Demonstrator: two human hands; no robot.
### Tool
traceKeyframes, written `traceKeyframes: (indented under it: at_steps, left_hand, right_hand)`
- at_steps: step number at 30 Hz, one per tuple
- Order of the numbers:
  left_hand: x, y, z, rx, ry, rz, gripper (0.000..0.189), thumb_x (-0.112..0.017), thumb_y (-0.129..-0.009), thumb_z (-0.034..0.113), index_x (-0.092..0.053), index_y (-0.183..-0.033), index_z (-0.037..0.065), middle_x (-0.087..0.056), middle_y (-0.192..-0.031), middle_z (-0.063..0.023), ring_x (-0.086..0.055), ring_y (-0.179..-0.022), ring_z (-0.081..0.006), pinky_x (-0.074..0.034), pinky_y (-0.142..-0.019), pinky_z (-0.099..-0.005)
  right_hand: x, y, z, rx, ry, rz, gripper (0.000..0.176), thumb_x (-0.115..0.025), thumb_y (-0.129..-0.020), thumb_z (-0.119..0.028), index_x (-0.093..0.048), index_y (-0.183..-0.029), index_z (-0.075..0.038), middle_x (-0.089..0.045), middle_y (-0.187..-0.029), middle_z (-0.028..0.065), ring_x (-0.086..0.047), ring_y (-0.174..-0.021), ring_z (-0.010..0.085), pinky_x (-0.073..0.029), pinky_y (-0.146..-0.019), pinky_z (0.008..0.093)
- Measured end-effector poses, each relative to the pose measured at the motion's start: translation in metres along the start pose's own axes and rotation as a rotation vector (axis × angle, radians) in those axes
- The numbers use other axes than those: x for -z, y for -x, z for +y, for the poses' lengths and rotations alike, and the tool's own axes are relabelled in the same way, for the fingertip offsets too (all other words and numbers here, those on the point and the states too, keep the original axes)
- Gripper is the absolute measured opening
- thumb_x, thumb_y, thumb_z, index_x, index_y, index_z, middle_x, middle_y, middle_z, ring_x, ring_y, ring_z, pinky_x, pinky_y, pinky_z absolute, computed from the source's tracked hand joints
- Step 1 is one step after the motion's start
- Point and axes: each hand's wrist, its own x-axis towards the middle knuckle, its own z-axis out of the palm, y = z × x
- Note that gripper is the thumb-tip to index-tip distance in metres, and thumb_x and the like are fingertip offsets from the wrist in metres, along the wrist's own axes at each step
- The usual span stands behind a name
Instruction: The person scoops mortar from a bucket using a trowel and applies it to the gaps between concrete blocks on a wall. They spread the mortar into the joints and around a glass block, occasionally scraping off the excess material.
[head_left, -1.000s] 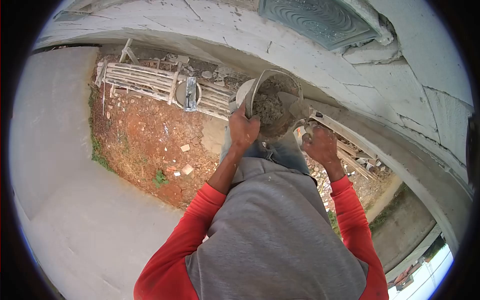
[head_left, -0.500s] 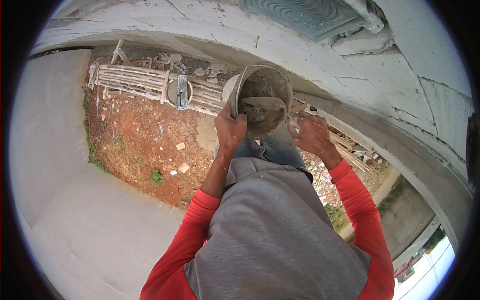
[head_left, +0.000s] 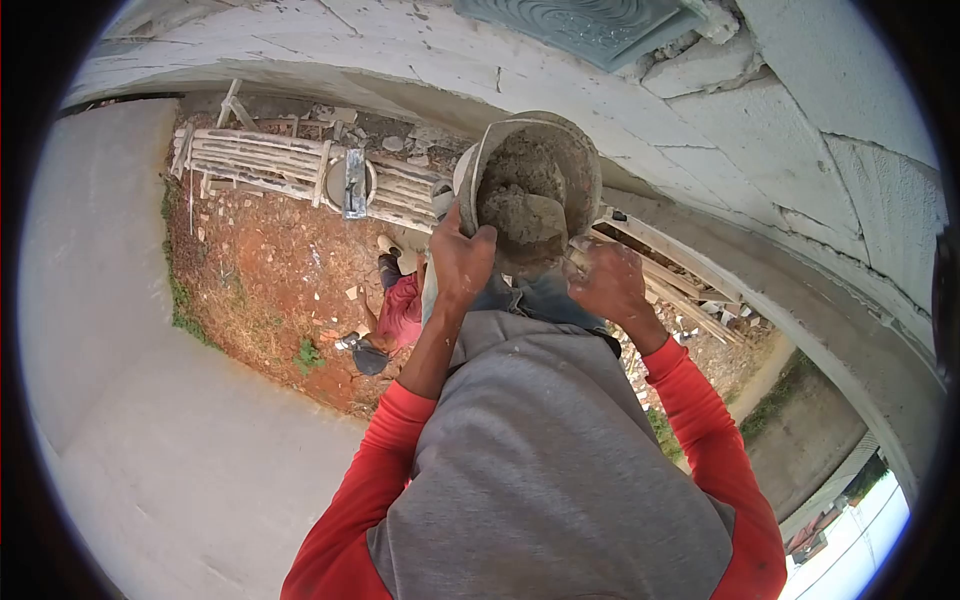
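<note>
My left hand (head_left: 463,262) grips the near left rim of a round bucket (head_left: 584,150), whose open mouth faces me. Grey mortar (head_left: 522,165) lies inside it. Within the bucket the flat blade of a trowel (head_left: 533,217) rests against the mortar. Closed around the trowel's handle, at the bucket's lower right edge, is my right hand (head_left: 608,283).
A block wall (head_left: 740,150) with a patterned grey vent block (head_left: 590,25) rises ahead. Below left stand a bamboo platform (head_left: 260,165) and a round container (head_left: 338,182) with a tool across it. A person in a red shirt (head_left: 402,312) is on the ground below.
The bucket shows slightly larger and its inside is more visible. My right hand has moved left and closer to it. The person below has come into view beside my left forearm.
</note>
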Motion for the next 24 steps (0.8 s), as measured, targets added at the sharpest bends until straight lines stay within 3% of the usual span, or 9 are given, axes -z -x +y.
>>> traceKeyframes:
  at_steps: [4,8,10,11,13,16,20,23,24]
  left_hand:
    - [-0.011,-0.003,-0.003,-0.109,-0.029,-0.001,0.06,-0.062,-0.085,0.002,-0.066,-0.144,-0.009,-0.081,-0.119,-0.0201,-0.076,-0.105,-0.022,-0.057,-0.098,-0.0342]
    - [-0.014,-0.001,-0.008,-0.033,-0.179,-0.016,0.063,-0.063,-0.084,0.002,-0.064,-0.147,-0.008,-0.082,-0.116,-0.0198,-0.077,-0.105,-0.022,-0.058,-0.097,-0.0334]
    - [-0.017,0.002,-0.002,-0.056,-0.137,-0.004,0.064,-0.063,-0.084,0.002,-0.064,-0.148,-0.008,-0.083,-0.114,-0.02,-0.078,-0.104,-0.0221,-0.058,-0.096,-0.0332]
    - [-0.02,0.0,-0.004,-0.09,-0.113,0.01,0.061,-0.063,-0.084,0.003,-0.066,-0.144,-0.007,-0.081,-0.108,-0.0154,-0.073,-0.096,-0.0184,-0.057,-0.089,-0.0321]
    - [-0.023,0.002,-0.015,-0.144,-0.07,0.049,0.055,-0.064,-0.084,0.006,-0.07,-0.138,-0.006,-0.077,-0.096,-0.006,-0.063,-0.079,-0.011,-0.054,-0.075,-0.03]
    - [-0.02,0.005,-0.009,-0.089,-0.057,-0.004,0.062,-0.064,-0.083,0.002,-0.066,-0.145,-0.007,-0.082,-0.114,-0.0205,-0.077,-0.105,-0.0217,-0.058,-0.096,-0.0335]
    - [-0.014,0.003,0.0,-0.071,-0.035,0.012,0.056,-0.064,-0.084,0.002,-0.068,-0.139,-0.008,-0.081,-0.106,-0.0141,-0.073,-0.093,-0.0176,-0.058,-0.088,-0.0323]
    - [-0.011,0.009,-0.012,-0.059,0.04,0.014,0.052,-0.063,-0.085,0.002,-0.069,-0.135,-0.009,-0.078,-0.101,-0.009,-0.068,-0.087,-0.0134,-0.056,-0.082,-0.0301]
    - [-0.01,0.005,-0.01,-0.051,0.031,0.009,0.052,-0.063,-0.085,0.002,-0.069,-0.135,-0.009,-0.077,-0.101,-0.0075,-0.066,-0.086,-0.0121,-0.056,-0.081,-0.0293]
  right_hand:
    - [0.013,-0.004,0.016,0.222,0.278,0.12,0.039,-0.074,-0.093,-0.026,-0.076,-0.127,-0.007,-0.076,-0.112,0.0187,-0.075,-0.099,0.0384,-0.056,-0.085,0.0508]
    - [0.05,0.019,0.016,0.069,0.285,0.31,0.027,-0.077,-0.083,-0.024,-0.077,-0.103,-0.005,-0.077,-0.098,0.0191,-0.076,-0.09,0.0375,-0.059,-0.084,0.0504]
    - [0.054,0.018,0.028,-0.002,0.312,0.098,0.028,-0.076,-0.084,-0.027,-0.078,-0.101,-0.005,-0.076,-0.092,0.021,-0.076,-0.09,0.0394,-0.059,-0.083,0.0517]
    - [0.053,0.013,0.032,-0.031,0.324,-0.009,0.028,-0.076,-0.084,-0.028,-0.079,-0.101,-0.005,-0.076,-0.09,0.0219,-0.076,-0.09,0.0403,-0.059,-0.082,0.0523]
    - [0.015,-0.011,0.03,0.026,0.202,-0.007,0.031,-0.076,-0.084,-0.03,-0.078,-0.101,-0.004,-0.076,-0.089,0.0234,-0.076,-0.09,0.0426,-0.059,-0.084,0.0533]
    - [-0.012,-0.024,0.01,0.022,0.056,-0.035,0.034,-0.076,-0.083,-0.031,-0.077,-0.101,-0.002,-0.076,-0.09,0.0253,-0.075,-0.09,0.0462,-0.059,-0.087,0.0551]
    - [0.007,0.007,0.028,0.069,-0.209,0.023,0.036,-0.074,-0.084,-0.032,-0.075,-0.101,0.0,-0.076,-0.092,0.0268,-0.074,-0.091,0.0496,-0.058,-0.089,0.0575]
    - [-0.002,0.003,0.045,-0.026,-0.034,-0.057,0.036,-0.073,-0.085,-0.032,-0.076,-0.103,-0.001,-0.076,-0.095,0.0262,-0.073,-0.093,0.0496,-0.058,-0.089,0.0577]
    - [-0.002,0.004,0.044,-0.003,0.018,0.004,0.035,-0.072,-0.086,-0.032,-0.076,-0.103,-0.002,-0.076,-0.096,0.025,-0.073,-0.096,0.0477,-0.057,-0.088,0.0572]
